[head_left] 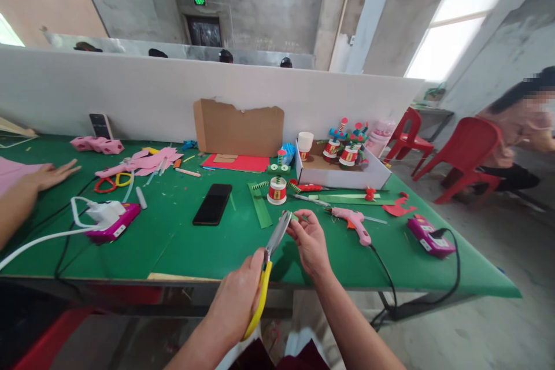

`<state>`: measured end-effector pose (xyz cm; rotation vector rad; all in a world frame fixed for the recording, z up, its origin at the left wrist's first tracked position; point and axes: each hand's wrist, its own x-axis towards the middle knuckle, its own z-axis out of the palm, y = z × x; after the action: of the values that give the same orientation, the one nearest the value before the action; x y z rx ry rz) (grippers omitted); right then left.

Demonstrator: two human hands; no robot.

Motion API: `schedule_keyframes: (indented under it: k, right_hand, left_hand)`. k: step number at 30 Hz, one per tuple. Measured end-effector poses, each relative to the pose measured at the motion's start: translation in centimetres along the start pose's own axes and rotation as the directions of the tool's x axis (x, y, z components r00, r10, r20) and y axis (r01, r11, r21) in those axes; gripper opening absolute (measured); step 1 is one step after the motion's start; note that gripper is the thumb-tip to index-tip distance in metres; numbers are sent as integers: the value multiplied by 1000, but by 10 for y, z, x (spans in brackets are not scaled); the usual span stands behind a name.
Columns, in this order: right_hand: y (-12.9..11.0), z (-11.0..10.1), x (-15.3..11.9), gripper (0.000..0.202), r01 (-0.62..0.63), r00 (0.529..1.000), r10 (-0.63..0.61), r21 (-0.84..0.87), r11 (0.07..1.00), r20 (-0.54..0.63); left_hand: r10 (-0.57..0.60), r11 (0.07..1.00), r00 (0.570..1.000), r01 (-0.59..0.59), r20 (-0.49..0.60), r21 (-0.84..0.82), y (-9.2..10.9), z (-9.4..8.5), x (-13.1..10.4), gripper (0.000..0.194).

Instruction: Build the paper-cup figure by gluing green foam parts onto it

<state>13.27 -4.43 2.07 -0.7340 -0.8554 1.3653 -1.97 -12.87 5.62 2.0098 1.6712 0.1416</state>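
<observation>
My left hand (241, 295) is closed round the yellow handles of a pair of scissors (277, 237), whose blades point up and away from me. Their tips meet a small piece of green paper (294, 217) pinched in the fingers of my right hand (311, 241). Much of that piece is hidden by the fingers and blades. Just beyond stands a paper cup figure (277, 191) in red and white, with folded green arms and a green head piece. Beside it lies a strip of green paper (259, 205).
A pink glue gun (353, 221) and a purple power strip (430, 237) lie at right, with cords over the edge. A white box (347, 178) holds more cup figures. A black phone (212, 204) lies left of centre. A co-worker's hand (54, 174) rests at far left.
</observation>
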Motion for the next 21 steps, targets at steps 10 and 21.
schedule_keyframes:
  k: [10,21]
  right_hand:
    - [-1,0,1,32,45,999,-45,-32,998,-3]
    - [2,-2,0,31,66,998,-66,-37,997,-12]
  left_hand:
    - [30,997,999,-33,-36,-73,-5,4,0,45]
    - [44,988,998,-49,-36,-146,-5,3,-3,43]
